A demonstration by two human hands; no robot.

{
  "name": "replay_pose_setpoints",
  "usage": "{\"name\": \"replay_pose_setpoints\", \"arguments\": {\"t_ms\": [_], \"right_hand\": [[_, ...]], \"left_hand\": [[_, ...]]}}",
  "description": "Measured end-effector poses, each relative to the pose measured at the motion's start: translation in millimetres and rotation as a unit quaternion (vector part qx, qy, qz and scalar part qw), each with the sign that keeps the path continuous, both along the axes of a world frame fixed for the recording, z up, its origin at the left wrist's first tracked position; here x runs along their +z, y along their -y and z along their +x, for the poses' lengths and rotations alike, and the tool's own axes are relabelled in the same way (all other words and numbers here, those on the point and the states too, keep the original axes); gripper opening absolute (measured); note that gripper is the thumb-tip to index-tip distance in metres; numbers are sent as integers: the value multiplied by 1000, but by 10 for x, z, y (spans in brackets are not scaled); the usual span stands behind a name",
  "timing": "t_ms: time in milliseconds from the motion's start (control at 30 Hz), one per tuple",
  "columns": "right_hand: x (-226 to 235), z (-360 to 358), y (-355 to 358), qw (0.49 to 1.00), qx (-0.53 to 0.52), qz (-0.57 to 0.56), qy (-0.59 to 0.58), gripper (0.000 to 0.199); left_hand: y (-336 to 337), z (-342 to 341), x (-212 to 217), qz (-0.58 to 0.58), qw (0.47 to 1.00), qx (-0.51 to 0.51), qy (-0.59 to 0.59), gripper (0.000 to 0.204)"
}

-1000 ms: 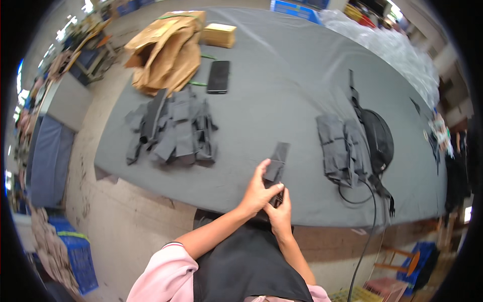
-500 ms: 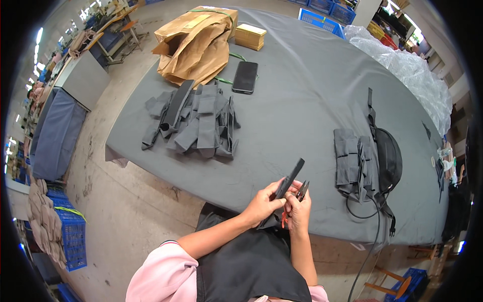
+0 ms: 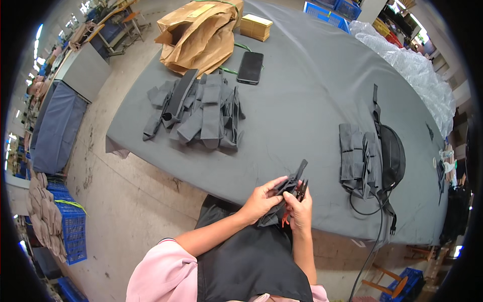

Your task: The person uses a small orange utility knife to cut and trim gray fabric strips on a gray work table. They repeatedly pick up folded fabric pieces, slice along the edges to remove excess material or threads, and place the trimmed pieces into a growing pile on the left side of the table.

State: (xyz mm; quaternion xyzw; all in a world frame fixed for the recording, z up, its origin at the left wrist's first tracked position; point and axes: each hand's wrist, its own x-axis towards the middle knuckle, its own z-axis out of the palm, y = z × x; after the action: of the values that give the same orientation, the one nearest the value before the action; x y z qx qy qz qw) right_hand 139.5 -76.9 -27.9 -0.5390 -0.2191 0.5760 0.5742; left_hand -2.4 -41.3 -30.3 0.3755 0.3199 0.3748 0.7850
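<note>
Around a workshop table (image 3: 297,118) draped in grey, gripping a folded dark grey fabric piece (image 3: 287,187) in the fingers of the left hand (image 3: 261,202), close by the near edge and in front of a black apron (image 3: 246,261), and with the right hand (image 3: 299,211) pinching at the same piece while also clasping dark snips (image 3: 303,189). Laid at left with a heap of grey fabric pieces (image 3: 211,113), a brown paper bag (image 3: 201,43) and a black phone (image 3: 250,68); at right with a grey fabric bundle (image 3: 352,158) beside a black pouch (image 3: 391,156).
</note>
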Motion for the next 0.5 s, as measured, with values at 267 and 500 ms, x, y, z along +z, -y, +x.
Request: {"name": "replay_pose_setpoints", "arguments": {"t_ms": [267, 500], "right_hand": [[-26, -97, -219, 901, -72, 83, 419, 42], [-7, 218, -110, 988, 111, -7, 105, 25]], "left_hand": [[-201, -9, -202, 389, 853, 92, -335, 32], [-163, -262, 27, 182, 957, -61, -218, 20]]}}
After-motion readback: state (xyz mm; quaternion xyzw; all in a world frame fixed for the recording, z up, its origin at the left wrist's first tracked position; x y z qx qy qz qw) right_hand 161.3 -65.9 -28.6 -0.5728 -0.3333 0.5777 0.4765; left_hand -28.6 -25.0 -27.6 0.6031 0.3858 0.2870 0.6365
